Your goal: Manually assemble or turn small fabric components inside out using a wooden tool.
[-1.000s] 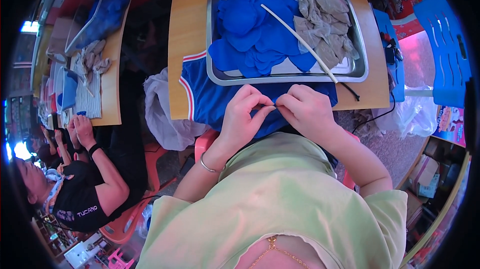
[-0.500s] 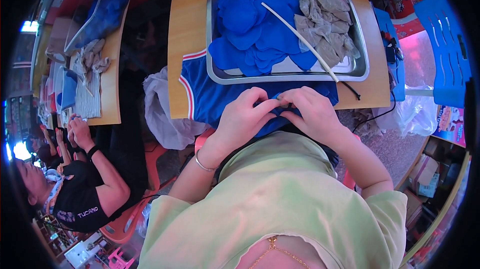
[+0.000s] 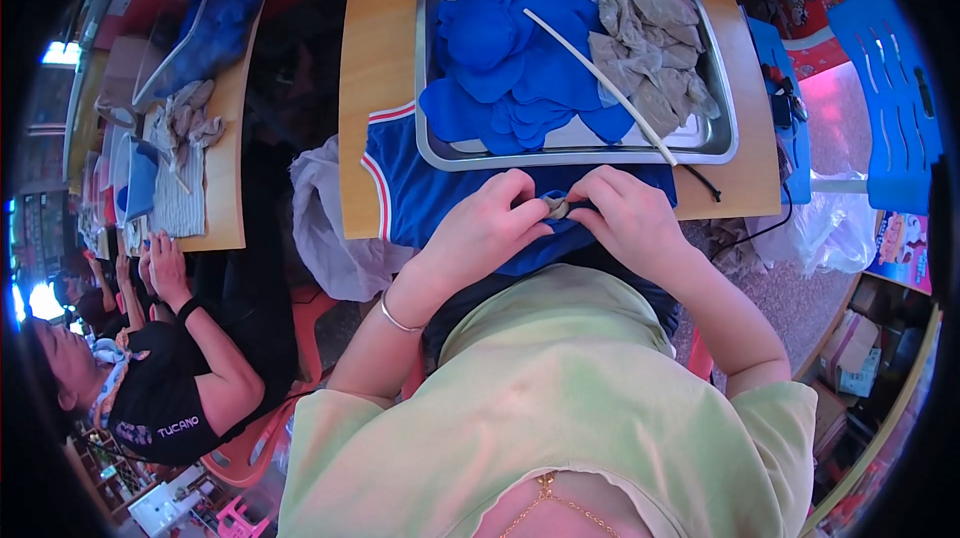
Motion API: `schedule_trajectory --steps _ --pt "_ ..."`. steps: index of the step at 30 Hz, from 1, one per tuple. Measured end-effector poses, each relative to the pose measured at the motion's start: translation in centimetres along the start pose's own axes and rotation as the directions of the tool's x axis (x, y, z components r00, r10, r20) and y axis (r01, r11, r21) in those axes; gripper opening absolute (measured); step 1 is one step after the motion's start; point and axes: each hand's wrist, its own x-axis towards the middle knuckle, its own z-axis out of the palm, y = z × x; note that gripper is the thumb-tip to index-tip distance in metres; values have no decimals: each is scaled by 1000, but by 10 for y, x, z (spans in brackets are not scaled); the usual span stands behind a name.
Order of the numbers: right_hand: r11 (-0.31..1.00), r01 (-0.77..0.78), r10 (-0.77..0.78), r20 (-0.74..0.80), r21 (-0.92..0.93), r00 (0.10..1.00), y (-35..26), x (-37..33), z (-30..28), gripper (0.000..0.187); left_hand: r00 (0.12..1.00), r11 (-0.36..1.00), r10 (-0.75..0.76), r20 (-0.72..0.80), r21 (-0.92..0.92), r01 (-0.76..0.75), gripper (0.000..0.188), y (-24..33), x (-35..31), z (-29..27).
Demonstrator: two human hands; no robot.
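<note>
My left hand (image 3: 487, 225) and my right hand (image 3: 628, 221) meet at the front edge of the table. The fingertips of both pinch a small grey-beige piece (image 3: 556, 207), with a bit of blue beside it; its kind is too small to make out. Under and behind the hands lies a blue garment (image 3: 410, 173) with red-and-white trim, hanging over the edge toward my lap. Just beyond stands a metal tray (image 3: 732, 143), partly on the garment. It holds a heap of flat, rounded blue pieces (image 3: 490, 48) and crumpled grey-beige material (image 3: 655, 38) in clear plastic.
Across the tray rests a cream stick (image 3: 600, 78), its lower end over the rim, near a black cord tip (image 3: 708, 186). To the left, a co-worker (image 3: 190, 358) sits at another table (image 3: 222, 178) with similar materials. Blue plastic chairs (image 3: 885, 88) stand at right.
My hands have drawn slightly apart and turned the small piece, so its grey-beige side now shows between the fingertips. The co-worker's hands have shifted a little.
</note>
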Motion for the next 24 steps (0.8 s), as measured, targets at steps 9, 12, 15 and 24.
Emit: schedule_trajectory --steps 9,12,15,24 --pt "998 29 -30 -17 -59 999 -4 3 3 17 1000 984 25 -14 175 -22 17 4 0 -2" --pt "999 1 -2 -39 -34 999 -3 1 7 16 1000 976 18 1 217 -18 18 2 -3 -3" --pt "997 -21 29 -105 80 994 -4 0 9 17 996 971 73 -46 232 -60 19 4 -2 -5" --pt "996 60 -43 -233 63 971 -2 -2 12 20 992 997 19 -124 76 -10 16 3 -1 -1"
